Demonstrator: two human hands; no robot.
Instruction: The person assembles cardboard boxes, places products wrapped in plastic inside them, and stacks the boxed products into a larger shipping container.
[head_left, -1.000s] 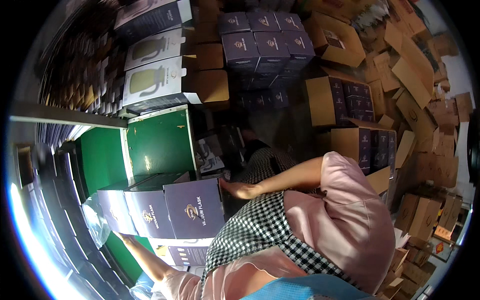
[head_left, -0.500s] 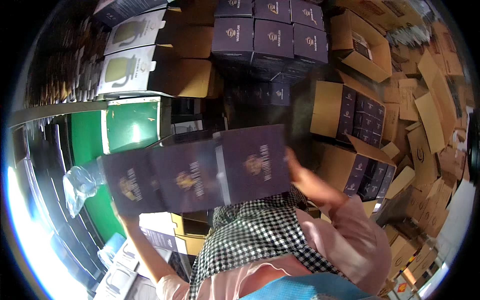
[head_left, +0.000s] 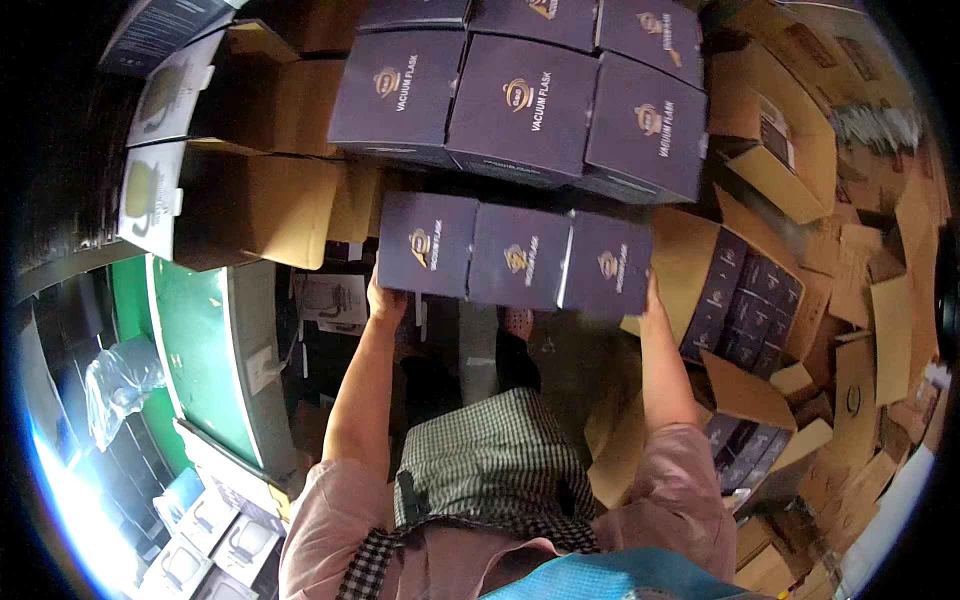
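Three dark purple cardboard boxes (head_left: 520, 258) with gold emblems and white print sit side by side in a row held between my hands. My left hand (head_left: 387, 298) presses the left end of the row, its fingers partly hidden behind the box. At the other end, my right hand (head_left: 654, 295) grips the outer side of the last box. Both arms are stretched forward. Just beyond the row stands a stack of matching purple boxes (head_left: 522, 108), their printed faces upward. A narrow dark gap shows between the row and the stack.
Open brown cartons (head_left: 690, 285) filled with small purple boxes stand to the right. Beyond them are piled flattened cartons (head_left: 855, 380). White boxes with open brown flaps (head_left: 152, 200) lie at the far left, above a green panel (head_left: 200, 350). A clear plastic bag (head_left: 120, 385) hangs by it.
The row of three boxes has moved from close to me at the left to farther forward, in front of the stack. My arms have straightened, and the view has shifted toward the stack.
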